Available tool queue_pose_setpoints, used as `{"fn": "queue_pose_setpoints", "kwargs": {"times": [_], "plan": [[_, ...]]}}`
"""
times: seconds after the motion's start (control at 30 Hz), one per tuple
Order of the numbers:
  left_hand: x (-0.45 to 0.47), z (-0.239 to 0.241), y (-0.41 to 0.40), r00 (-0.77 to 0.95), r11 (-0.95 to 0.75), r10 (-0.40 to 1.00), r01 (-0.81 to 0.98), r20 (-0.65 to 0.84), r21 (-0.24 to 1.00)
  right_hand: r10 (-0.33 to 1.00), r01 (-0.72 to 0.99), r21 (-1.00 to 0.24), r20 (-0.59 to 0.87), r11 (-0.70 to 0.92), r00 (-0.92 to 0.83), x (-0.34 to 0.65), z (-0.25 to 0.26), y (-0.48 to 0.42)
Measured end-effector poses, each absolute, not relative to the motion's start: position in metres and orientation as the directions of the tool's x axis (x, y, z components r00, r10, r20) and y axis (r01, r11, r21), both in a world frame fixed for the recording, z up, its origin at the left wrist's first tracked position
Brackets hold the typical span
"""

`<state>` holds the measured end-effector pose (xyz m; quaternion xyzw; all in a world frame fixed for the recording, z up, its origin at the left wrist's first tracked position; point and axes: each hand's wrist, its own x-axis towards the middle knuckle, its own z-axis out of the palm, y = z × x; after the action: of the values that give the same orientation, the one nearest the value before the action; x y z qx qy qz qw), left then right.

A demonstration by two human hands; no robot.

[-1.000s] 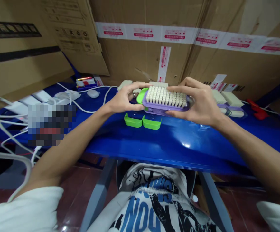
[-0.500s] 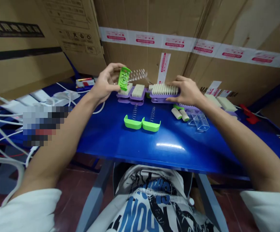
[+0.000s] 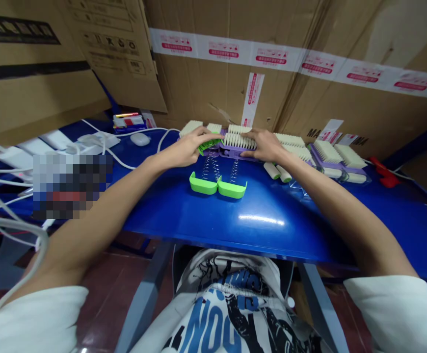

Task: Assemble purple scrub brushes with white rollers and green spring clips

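Note:
My left hand (image 3: 187, 147) is closed on a green plastic piece (image 3: 206, 143) with a wire spring, low over the blue table (image 3: 265, 215) beside the purple brush bases. My right hand (image 3: 267, 144) rests on a purple brush with cream bristles (image 3: 237, 142) that sits on the table, fingers laid over its right end. Two green end caps with springs (image 3: 218, 185) lie side by side just in front of both hands.
More purple brushes with cream bristles (image 3: 331, 154) line the table's back right, with small cream rollers (image 3: 278, 171) and clear plastic pieces. White cables and a mouse (image 3: 140, 139) lie at the left. Cardboard boxes (image 3: 235, 63) wall off the back. A red object (image 3: 383, 171) sits far right.
My left hand lowered the green spring piece from the air down to the table by the brushes. My right hand set the brush down and slid left along it.

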<state>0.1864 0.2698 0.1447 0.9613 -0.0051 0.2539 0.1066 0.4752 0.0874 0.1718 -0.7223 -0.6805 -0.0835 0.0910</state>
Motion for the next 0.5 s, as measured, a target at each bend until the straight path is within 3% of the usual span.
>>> {"fn": "queue_pose_setpoints", "kwargs": {"times": [0.13,0.2,0.27,0.37,0.5], "plan": [[0.192,0.14,0.261,0.864,-0.981,0.032,-0.068,0.503,0.179,0.965,0.998,-0.04,0.257,-0.046,0.055,0.471,0.173,0.087],[0.191,0.143,0.257,0.835,-0.984,0.055,-0.049,0.548,0.172,0.941,0.993,-0.119,0.337,0.017,0.024,0.459,0.18,0.086],[0.189,0.147,0.254,0.798,-0.985,0.073,-0.038,0.598,0.171,0.917,0.937,-0.331,0.398,0.115,0.028,0.439,0.189,0.085],[0.186,0.155,0.246,0.743,-0.983,0.05,-0.081,0.667,0.164,0.938,0.677,-0.71,0.337,0.194,0.085,0.402,0.198,0.082],[0.188,0.159,0.235,0.719,-0.946,0.068,-0.174,0.692,0.275,0.957,0.44,-0.876,0.271,0.199,0.108,0.372,0.192,0.078]]}}
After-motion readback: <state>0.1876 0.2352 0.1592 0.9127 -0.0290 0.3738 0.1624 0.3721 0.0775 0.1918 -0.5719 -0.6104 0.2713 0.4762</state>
